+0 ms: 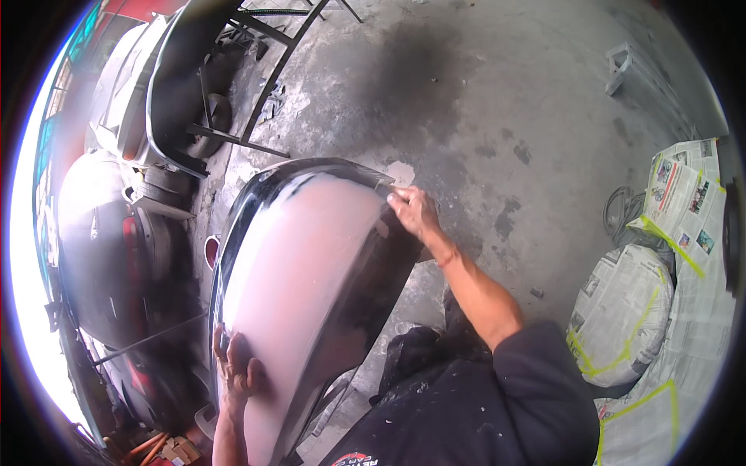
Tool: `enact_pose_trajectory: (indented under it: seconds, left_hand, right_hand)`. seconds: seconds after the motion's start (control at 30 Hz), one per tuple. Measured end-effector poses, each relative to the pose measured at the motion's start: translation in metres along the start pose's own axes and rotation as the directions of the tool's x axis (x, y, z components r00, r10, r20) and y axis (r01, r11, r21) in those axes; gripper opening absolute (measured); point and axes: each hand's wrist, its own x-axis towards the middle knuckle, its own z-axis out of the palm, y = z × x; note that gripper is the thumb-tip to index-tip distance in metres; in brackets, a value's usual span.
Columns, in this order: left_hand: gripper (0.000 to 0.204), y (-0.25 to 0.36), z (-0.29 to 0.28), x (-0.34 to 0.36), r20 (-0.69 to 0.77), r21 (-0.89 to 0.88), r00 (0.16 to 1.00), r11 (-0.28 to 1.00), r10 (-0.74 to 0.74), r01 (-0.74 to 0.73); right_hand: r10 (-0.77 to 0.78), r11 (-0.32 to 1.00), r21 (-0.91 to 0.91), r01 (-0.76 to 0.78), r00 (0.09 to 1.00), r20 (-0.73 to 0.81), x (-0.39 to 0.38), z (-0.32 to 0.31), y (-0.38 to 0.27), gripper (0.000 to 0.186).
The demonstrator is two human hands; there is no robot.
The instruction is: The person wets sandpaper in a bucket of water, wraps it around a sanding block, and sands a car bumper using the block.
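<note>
In front of me stands a car body panel (307, 256), probably a bumper, with a pale pinkish sanded middle and black edges. My left hand (237, 365) rests on its near left side, fingers apart and laid against the surface. At the far right corner my right hand (416, 211) is closed, thumb and fingers pressed together against the panel's dark edge. Whatever lies inside those fingers, if anything, is hidden.
Black metal stands (268, 85) carry a dark panel at the far left. Other car parts (128, 233) crowd the left side. Newspaper-masked parts (622, 318) with yellow-green tape stand at right, beside a coiled hose (622, 210). Stained concrete floor (497, 116) stretches beyond.
</note>
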Motion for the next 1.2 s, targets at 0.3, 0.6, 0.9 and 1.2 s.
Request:
enact_pose_trajectory:
  seconds: [0.3,0.6,0.9,1.2]
  left_hand:
    - [0.064,-0.008,0.007,0.002,0.044,-0.025,0.998,0.999,-0.04,0.041]
    - [0.071,-0.007,0.009,-0.005,0.052,-0.045,0.998,0.999,-0.028,0.031]
    - [0.06,-0.003,-0.004,-0.001,-0.059,-0.051,0.997,0.998,0.039,-0.042]
    - [0.042,0.024,0.011,0.031,-0.388,-0.103,0.921,0.995,-0.041,0.001]
  right_hand:
    - [0.248,0.963,-0.194,-0.187,0.896,0.368,0.048,-0.008,-0.012,0.033]
    - [0.071,0.991,-0.129,-0.036,0.958,0.277,0.066,0.012,-0.055,0.031]
    - [-0.662,0.731,-0.17,0.661,0.747,0.06,-0.057,0.001,-0.135,0.028]
    - [-0.174,0.95,-0.208,0.232,0.948,0.265,0.026,0.011,-0.105,0.03]
